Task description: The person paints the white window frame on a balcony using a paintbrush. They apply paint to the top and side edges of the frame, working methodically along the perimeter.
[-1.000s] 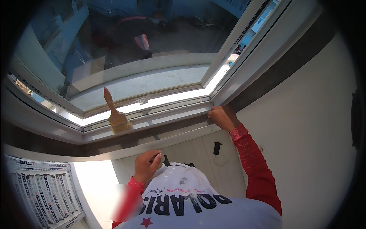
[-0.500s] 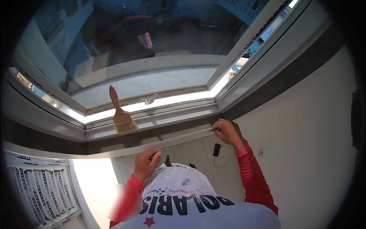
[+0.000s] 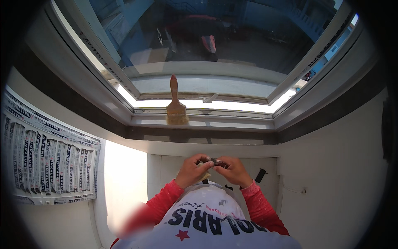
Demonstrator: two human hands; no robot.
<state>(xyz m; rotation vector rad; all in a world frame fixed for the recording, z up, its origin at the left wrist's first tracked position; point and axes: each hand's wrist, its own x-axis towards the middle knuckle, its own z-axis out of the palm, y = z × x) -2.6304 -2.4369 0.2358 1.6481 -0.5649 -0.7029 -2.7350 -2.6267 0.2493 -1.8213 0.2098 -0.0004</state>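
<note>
My left hand point(image 3: 193, 169) and my right hand point(image 3: 233, 170) meet in front of my chest, below the window sill. Their fingertips pinch a small dark piece point(image 3: 214, 161) from both sides; its kind does not show. A tan, flat scrap point(image 3: 204, 171) sticks out below my left fingers, and I cannot tell whether it is gripped too. On the sill ahead, a wide paintbrush point(image 3: 176, 108) stands with its bristles down and its wooden handle leaning up against the window frame, apart from both hands.
The window point(image 3: 199, 79) has a pale frame and a small white latch or strip point(image 3: 210, 98) at its bottom. A dark band point(image 3: 199, 135) runs along the sill. Left stands a slatted panel point(image 3: 54, 157) wrapped in printed film. A black device point(image 3: 260, 175) lies low at the right, near a wall cable point(image 3: 294, 190).
My right hand has left the sill's edge and come in to meet my left hand. Both now hold the small dark piece. The view has swung left.
</note>
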